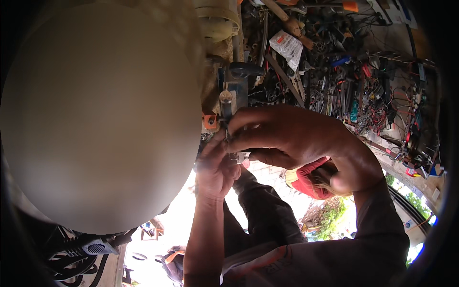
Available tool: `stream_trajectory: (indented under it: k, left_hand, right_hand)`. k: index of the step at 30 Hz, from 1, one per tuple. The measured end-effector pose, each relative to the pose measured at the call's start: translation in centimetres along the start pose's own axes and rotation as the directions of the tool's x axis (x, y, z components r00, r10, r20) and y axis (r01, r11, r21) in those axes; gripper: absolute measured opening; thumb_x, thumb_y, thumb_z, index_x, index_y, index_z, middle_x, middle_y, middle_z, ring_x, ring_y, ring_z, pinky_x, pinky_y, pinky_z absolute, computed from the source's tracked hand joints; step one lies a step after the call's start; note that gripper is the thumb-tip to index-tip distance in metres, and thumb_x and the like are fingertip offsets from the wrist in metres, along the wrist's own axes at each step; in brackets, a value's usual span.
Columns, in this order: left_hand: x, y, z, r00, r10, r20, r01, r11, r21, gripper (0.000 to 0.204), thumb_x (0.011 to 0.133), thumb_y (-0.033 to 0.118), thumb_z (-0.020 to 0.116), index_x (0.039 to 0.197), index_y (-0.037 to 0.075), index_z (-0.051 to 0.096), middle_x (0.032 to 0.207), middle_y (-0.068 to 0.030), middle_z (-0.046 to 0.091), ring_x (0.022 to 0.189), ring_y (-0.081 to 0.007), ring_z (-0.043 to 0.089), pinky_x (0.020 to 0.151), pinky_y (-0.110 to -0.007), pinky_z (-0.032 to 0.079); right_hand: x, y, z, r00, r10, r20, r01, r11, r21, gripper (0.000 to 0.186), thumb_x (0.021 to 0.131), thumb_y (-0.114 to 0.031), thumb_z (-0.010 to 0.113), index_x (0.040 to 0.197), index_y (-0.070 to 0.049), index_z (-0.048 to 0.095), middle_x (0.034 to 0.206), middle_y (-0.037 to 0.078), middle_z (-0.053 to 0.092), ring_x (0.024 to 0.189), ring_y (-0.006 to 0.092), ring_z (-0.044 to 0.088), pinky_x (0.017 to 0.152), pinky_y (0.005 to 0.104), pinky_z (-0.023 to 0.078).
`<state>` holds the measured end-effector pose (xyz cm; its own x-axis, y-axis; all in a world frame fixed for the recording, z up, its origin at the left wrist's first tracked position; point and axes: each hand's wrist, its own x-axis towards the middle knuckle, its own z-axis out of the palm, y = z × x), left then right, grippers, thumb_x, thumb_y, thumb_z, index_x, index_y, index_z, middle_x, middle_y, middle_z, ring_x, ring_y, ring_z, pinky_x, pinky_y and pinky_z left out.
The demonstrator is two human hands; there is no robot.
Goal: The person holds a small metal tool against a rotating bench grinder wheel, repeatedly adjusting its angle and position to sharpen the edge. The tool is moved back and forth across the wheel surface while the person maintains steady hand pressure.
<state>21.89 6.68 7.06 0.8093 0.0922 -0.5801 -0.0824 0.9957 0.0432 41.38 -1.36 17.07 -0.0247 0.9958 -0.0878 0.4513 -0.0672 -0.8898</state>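
Note:
My left hand (214,167) is raised at the middle, its fingers curled together near a small shiny, clear-looking piece (240,157). From the right reaches my right hand (287,134), fingers bent over the left fingertips and thumb tip against that piece. What the fingers enclose is mostly hidden. Just beyond the fingertips, a small clear glass bulb (225,97) sits at a dark upright fixture. An orange block-like part (210,122) with a dark hole lies left of my right fingertips.
A large pale, blurred round surface (100,119) blocks the left side. Tangled tools and wires cover the bench (344,71) at right, with a white packet (287,47) among them. Black cables (76,260) hang at lower left. A person in a red-and-yellow head covering (313,181) appears behind my right wrist.

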Motion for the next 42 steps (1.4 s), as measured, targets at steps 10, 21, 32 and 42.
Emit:
stream_trajectory:
  k: [10,21,32,42]
  left_hand:
    - [-0.3,-0.4,-0.7,0.997,0.054,-0.053,-0.05,0.996,0.077,0.033,0.103,0.007,0.044,0.131,-0.006,0.053,0.095,-0.0193,0.07,0.048,-0.0215,0.064,0.045,-0.028,0.055]
    - [-0.1,-0.4,-0.8,0.994,0.047,-0.101,-0.037,0.994,0.1,0.034,0.103,0.004,0.038,0.132,-0.003,0.054,0.097,-0.0211,0.07,0.049,-0.0241,0.065,0.044,-0.03,0.057]
    - [-0.7,-0.1,0.3,0.989,0.112,-0.094,-0.086,0.964,0.25,0.035,0.103,0.005,0.039,0.134,-0.003,0.053,0.099,-0.0191,0.07,0.053,-0.0203,0.066,0.049,-0.028,0.057]
    - [-0.5,-0.3,0.8,0.983,0.169,-0.071,-0.135,0.93,0.343,0.03,0.101,0.002,0.045,0.128,-0.004,0.059,0.089,-0.0107,0.07,0.069,-0.0148,0.069,0.055,-0.024,0.056]
  right_hand:
    - [0.4,0.6,0.1,0.997,0.051,0.063,-0.063,0.977,0.203,0.035,0.084,-0.001,0.064,0.119,-0.005,0.063,0.117,0.011,0.066,0.105,0.0309,0.066,0.087,0.0405,0.055]
    - [-1.3,-0.3,2.6,0.93,0.347,-0.121,-0.275,0.876,0.396,0.042,0.088,-0.015,0.074,0.122,-0.001,0.055,0.113,0.016,0.061,0.095,0.025,0.067,0.079,0.0333,0.059]
    - [-0.4,1.0,1.8,0.957,-0.172,-0.232,0.057,0.899,-0.434,0.035,0.071,-0.024,0.08,0.074,-0.007,0.05,0.075,0.006,0.049,0.061,0.0237,0.057,0.051,0.0363,0.048]
    - [0.8,-3.9,8.2,0.454,0.422,-0.785,-0.687,0.726,-0.007,0.028,0.079,-0.02,0.073,0.066,-0.007,0.053,0.059,0.01,0.049,0.044,0.0309,0.052,0.042,0.0392,0.042]
